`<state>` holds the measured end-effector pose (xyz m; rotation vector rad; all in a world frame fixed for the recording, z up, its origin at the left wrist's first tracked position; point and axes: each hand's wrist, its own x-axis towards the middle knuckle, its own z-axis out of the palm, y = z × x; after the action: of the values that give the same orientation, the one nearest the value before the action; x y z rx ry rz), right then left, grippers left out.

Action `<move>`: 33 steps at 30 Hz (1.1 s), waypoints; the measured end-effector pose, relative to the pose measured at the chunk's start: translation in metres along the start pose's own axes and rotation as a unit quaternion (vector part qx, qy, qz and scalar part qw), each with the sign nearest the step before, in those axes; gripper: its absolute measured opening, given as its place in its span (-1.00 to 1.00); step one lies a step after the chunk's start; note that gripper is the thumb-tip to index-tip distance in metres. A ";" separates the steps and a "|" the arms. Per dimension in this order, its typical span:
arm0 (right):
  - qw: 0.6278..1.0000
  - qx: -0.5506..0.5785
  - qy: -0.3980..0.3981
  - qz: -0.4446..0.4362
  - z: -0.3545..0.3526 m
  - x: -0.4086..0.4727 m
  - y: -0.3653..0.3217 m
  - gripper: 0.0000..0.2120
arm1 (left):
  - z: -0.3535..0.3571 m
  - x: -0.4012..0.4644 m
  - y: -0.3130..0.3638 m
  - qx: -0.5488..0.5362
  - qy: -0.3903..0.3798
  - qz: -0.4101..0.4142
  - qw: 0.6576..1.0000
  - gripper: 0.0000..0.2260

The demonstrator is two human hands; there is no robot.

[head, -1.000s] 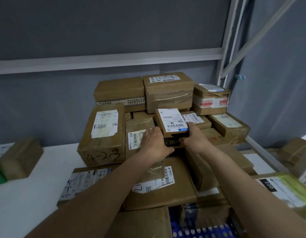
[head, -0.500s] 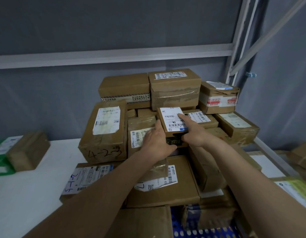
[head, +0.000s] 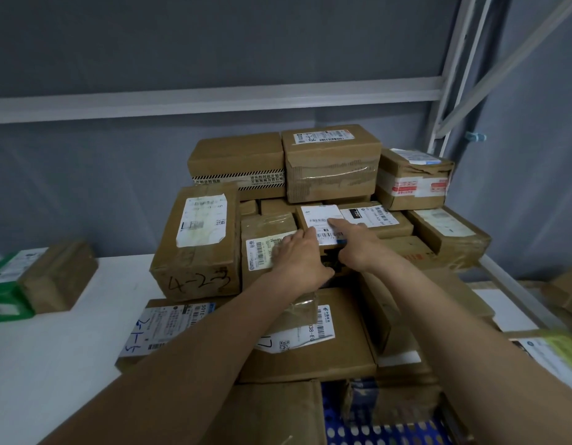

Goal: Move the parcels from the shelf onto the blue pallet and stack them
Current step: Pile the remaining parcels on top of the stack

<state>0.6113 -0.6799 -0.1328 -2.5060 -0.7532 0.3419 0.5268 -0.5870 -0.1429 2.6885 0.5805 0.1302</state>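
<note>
Small labelled parcel [head: 321,226] between my hands, long axis near-to-far. Left hand [head: 299,261] flat against left side; right hand [head: 358,244] fingers straight on top label. No grip closed.

A grey wall [head: 214,43] fills the back of the view. A pale horizontal rail [head: 182,102] runs across it from the left edge to a white metal upright [head: 451,69] at the right. A diagonal brace [head: 509,62] slants from the upright up toward the top right corner. A small light-blue clip [head: 475,136] sticks out just beside the foot of the upright. Another white bar [head: 516,297] slopes down toward the lower right. A white surface [head: 53,354] spreads over the lower left.
</note>
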 end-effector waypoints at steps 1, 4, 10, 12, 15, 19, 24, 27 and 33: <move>1.000 -0.008 0.000 -0.005 0.002 -0.001 -0.001 -0.28 | -0.001 0.001 -0.001 0.005 -0.001 -0.005 1.000 -0.29; 1.000 -0.015 0.005 -0.009 0.005 -0.005 -0.003 -0.30 | -0.002 0.001 -0.003 0.009 -0.010 -0.007 1.000 -0.28; 0.998 -0.055 -0.002 -0.018 -0.001 -0.011 -0.012 -0.33 | -0.013 -0.007 -0.002 -0.005 -0.012 0.014 1.000 -0.27; 0.996 -0.083 0.008 -0.031 -0.007 -0.015 -0.021 -0.34 | -0.024 -0.011 -0.002 0.004 0.008 0.035 0.999 -0.31; 0.994 -0.093 0.011 -0.064 -0.016 -0.024 -0.043 -0.37 | -0.048 -0.019 -0.004 0.025 0.049 0.065 0.996 -0.37; 0.987 -0.098 0.014 -0.125 -0.022 -0.035 -0.077 -0.41 | -0.087 -0.034 -0.017 0.056 0.089 0.075 0.992 -0.40; 0.972 -0.101 0.029 -0.210 -0.017 -0.042 -0.130 -0.44 | -0.133 -0.058 -0.065 0.074 0.146 0.027 0.986 -0.42; 0.963 -0.084 0.018 -0.254 -0.004 -0.047 -0.163 -0.45 | -0.156 -0.078 -0.108 0.079 0.161 -0.043 0.983 -0.43; 0.946 -0.097 -0.037 -0.307 0.048 -0.053 -0.222 -0.43 | -0.171 -0.121 -0.202 0.079 0.151 -0.146 0.974 -0.43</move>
<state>0.4511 -0.5312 -0.0516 -2.2804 -1.6037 0.1413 0.3114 -0.4075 -0.0655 2.7141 1.1154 0.4341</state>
